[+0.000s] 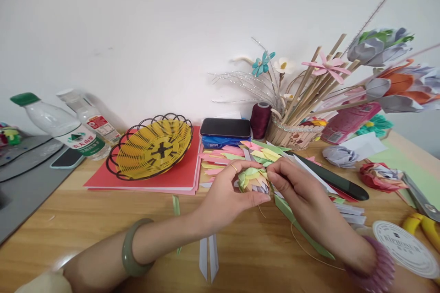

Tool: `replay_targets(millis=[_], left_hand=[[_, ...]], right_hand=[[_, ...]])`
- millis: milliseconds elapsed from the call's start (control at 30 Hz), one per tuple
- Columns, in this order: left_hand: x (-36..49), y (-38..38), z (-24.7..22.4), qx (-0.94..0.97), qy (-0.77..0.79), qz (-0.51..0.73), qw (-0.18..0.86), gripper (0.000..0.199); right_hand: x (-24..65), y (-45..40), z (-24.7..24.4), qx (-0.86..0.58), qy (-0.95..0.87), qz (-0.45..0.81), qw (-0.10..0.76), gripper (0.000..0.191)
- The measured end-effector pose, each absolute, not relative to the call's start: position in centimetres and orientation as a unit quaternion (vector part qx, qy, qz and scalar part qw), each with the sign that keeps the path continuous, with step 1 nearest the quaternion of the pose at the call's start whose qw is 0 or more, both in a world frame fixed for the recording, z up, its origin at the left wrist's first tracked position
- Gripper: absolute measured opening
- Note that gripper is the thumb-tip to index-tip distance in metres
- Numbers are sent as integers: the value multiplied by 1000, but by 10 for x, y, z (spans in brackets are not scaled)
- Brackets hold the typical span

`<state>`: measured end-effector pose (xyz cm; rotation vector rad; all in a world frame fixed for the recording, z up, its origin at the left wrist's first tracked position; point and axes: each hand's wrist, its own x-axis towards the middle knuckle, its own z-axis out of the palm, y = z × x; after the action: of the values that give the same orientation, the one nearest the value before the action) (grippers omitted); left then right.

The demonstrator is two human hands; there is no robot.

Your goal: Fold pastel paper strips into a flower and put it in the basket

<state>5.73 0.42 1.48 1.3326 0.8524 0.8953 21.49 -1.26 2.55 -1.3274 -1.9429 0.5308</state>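
Note:
A small paper flower (255, 179) with layered green, yellow and white petals is held over the table between my two hands. My left hand (231, 191) is closed around its left side, thumb along the bottom and fingers over the top. On the right, my right hand (295, 182) pinches the flower's edge with thumb and fingertips. A thin cord (307, 252) curves over the table beneath my right wrist. Behind the flower lie folded paper strips (220, 154) in pink, yellow and green. Two white strips (208, 258) lie nearer me.
A yellow woven basket (154, 149) rests on red paper (103, 171) at left, beside bottles (65, 123). At the back stand a phone (225, 127), a thread spool (260, 121) and a pot of sticks (290, 132). Yellow-handled scissors (421, 226) and a round label (405, 248) lie right.

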Motion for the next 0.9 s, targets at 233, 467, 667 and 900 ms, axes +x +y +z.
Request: replay_targets(millis=[233, 467, 667, 900], left_hand=[[56, 9, 12, 549, 420, 370, 621, 53], [52, 15, 17, 571, 423, 327, 623, 59], [50, 17, 24, 555, 406, 284, 669, 57], [48, 18, 31, 479, 391, 267, 739, 46]], right_hand=[[216, -12, 23, -504, -761, 184, 365, 12], [220, -13, 18, -491, -780, 137, 363, 14], [219, -9, 26, -537, -709, 291, 353, 14], [226, -1, 29, -536, -569, 533, 323, 16]])
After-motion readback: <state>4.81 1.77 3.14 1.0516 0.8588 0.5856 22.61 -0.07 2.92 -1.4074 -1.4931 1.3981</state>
